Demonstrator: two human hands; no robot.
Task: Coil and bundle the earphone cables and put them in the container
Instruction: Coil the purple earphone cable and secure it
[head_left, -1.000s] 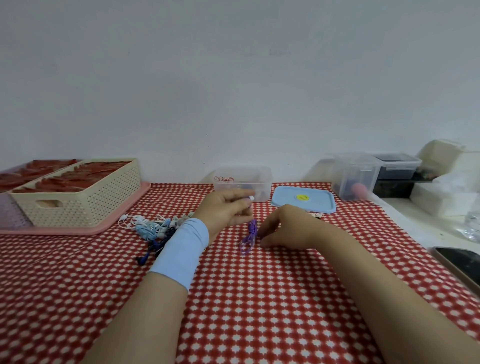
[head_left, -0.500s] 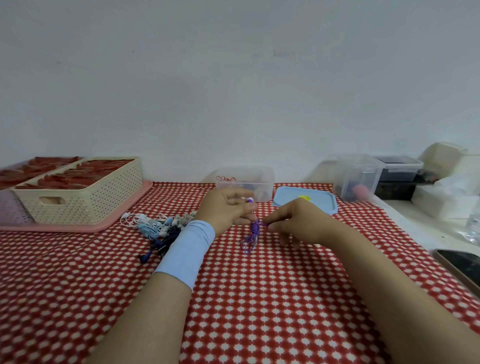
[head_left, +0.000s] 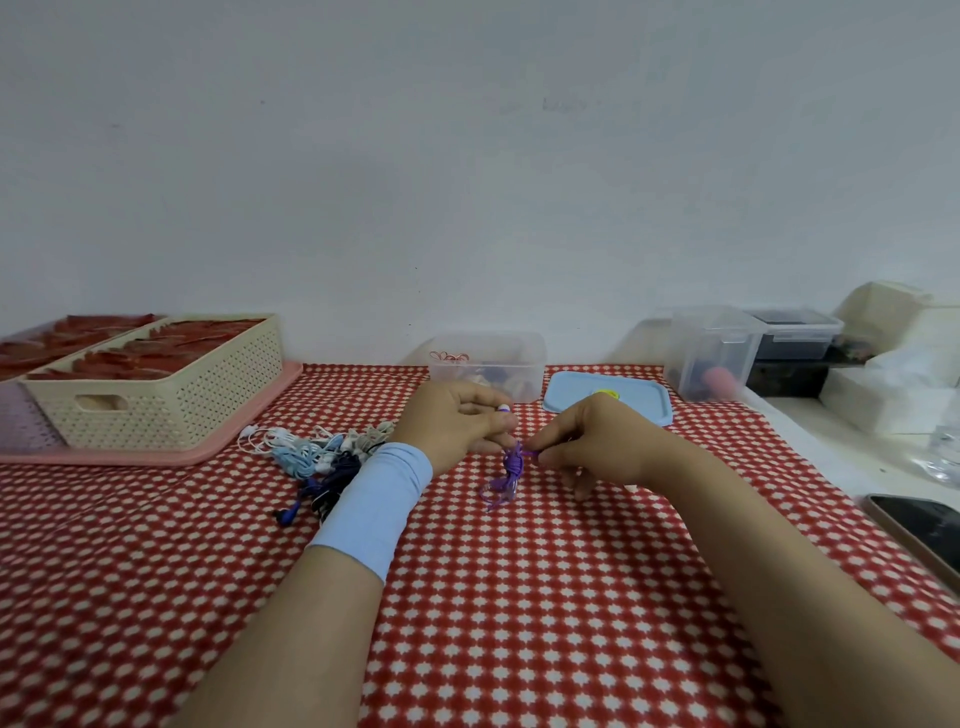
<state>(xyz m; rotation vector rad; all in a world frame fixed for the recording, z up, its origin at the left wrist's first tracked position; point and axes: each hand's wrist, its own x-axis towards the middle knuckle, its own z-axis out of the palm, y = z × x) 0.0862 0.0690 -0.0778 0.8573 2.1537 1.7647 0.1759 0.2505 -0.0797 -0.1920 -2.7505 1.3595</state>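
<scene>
A purple earphone cable (head_left: 508, 474) hangs in a small coil just above the red checked tablecloth at mid-table. My left hand (head_left: 457, 426) holds its upper end, with a white-tipped plug showing between the fingers. My right hand (head_left: 592, 441) pinches the purple strand right beside the left fingers. A clear plastic container (head_left: 488, 364) with a few small items inside stands just behind the hands, near the wall. Its blue lid (head_left: 608, 404) lies flat to its right.
A heap of white, light blue and dark blue earphones (head_left: 322, 457) lies left of my left wrist. A cream perforated basket (head_left: 156, 384) on a pink tray sits at far left. Clear boxes (head_left: 711, 353) stand at the back right; a phone (head_left: 919, 530) lies at the right edge.
Both hands have lifted slightly from the cloth and come together. My right hand, earlier resting beside the coil, now pinches the purple strand next to my left fingers.
</scene>
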